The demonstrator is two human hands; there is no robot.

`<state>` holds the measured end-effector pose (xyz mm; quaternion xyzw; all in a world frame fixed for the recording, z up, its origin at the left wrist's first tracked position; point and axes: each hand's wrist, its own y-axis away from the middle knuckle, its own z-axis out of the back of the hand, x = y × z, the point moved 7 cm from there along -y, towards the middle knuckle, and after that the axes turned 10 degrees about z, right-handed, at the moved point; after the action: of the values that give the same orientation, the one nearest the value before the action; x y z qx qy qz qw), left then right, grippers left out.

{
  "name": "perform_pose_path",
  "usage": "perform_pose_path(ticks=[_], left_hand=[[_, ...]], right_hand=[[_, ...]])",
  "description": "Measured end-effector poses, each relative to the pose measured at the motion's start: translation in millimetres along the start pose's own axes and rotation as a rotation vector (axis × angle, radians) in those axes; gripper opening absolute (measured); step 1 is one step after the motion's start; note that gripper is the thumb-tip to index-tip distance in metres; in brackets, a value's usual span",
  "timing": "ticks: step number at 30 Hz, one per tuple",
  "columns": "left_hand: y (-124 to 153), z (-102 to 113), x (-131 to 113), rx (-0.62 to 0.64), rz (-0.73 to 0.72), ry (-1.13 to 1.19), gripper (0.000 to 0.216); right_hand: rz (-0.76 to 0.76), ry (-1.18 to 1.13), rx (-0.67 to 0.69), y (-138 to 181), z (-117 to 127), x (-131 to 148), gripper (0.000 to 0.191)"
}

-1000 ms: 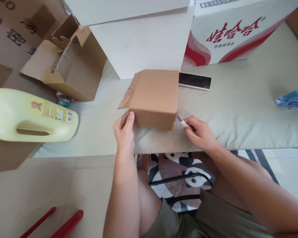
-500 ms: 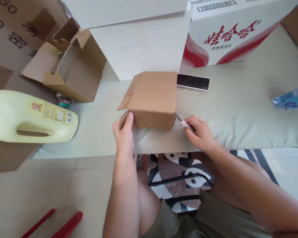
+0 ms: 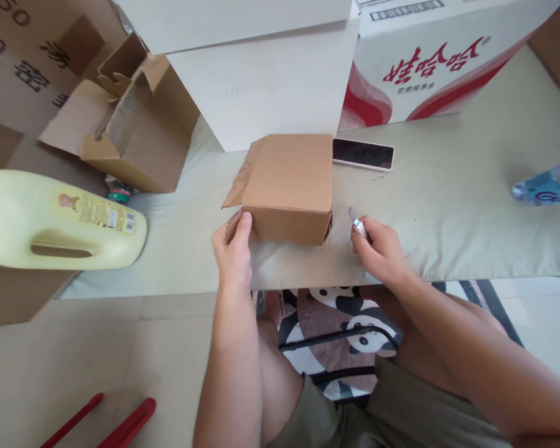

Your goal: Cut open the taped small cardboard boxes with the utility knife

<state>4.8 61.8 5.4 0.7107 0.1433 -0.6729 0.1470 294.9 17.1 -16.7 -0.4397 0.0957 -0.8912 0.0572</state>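
Note:
A small brown cardboard box (image 3: 292,177) lies on the pale green cloth in front of me, its left end flaps standing out. My left hand (image 3: 233,246) is closed on the lower left flap, thumb on the outside near the corner; its other fingers are mostly hidden behind the flap. To the right of the box, my right hand (image 3: 378,249) grips a utility knife (image 3: 358,225) with a white handle. Its short blade points up and to the left, apart from the box. The box's right front edge looks rough and slightly parted.
Behind the box stand a white carton (image 3: 270,87) and a red-and-white water carton (image 3: 420,74). A phone (image 3: 363,154) lies close to the box's right rear corner. At left are a yellow jug (image 3: 107,233) and an open cardboard box (image 3: 140,130); a water bottle (image 3: 548,185) lies far right.
My right hand has drawn the utility knife away from the box's right front edge, rightward, and the blade now tips more upward. My left hand and the box stay nearly in place.

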Motion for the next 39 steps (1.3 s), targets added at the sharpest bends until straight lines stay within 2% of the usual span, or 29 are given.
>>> perform_pose_path(ticks=[3,6,9,12,16,21,27,31,35,39], left_hand=[[2,1,1,-0.005,0.002,-0.018,0.027],[3,1,5,0.015,0.02,-0.042,0.024],[3,-1,9,0.054,0.017,-0.056,0.026],[3,-6,13,0.107,0.038,-0.017,0.031],[3,-14,18,0.191,0.09,0.031,0.029],[4,-14,16,0.165,0.08,0.035,0.032],[4,-15,12,0.172,0.083,0.035,0.043],[5,-16,11,0.18,0.063,0.054,0.041],[8,-19,14,0.21,0.094,0.05,0.038],[8,-16,15,0.174,0.112,0.066,0.034]], right_hand=[[-0.055,-0.12,0.014,6,-2,2,0.013],[0.039,-0.211,0.013,8,-4,13,0.032],[0.086,-0.211,0.008,5,-6,16,0.03],[0.013,-0.233,-0.025,1,-6,8,0.026],[-0.098,-0.291,-0.001,1,-9,3,0.034],[-0.152,-0.341,0.033,3,-16,4,0.039],[-0.169,-0.338,0.051,4,-24,0,0.032],[-0.17,-0.373,0.097,7,-28,-3,0.032],[-0.119,-0.378,0.13,7,-28,0,0.034],[-0.044,-0.417,0.153,5,-28,5,0.027]])
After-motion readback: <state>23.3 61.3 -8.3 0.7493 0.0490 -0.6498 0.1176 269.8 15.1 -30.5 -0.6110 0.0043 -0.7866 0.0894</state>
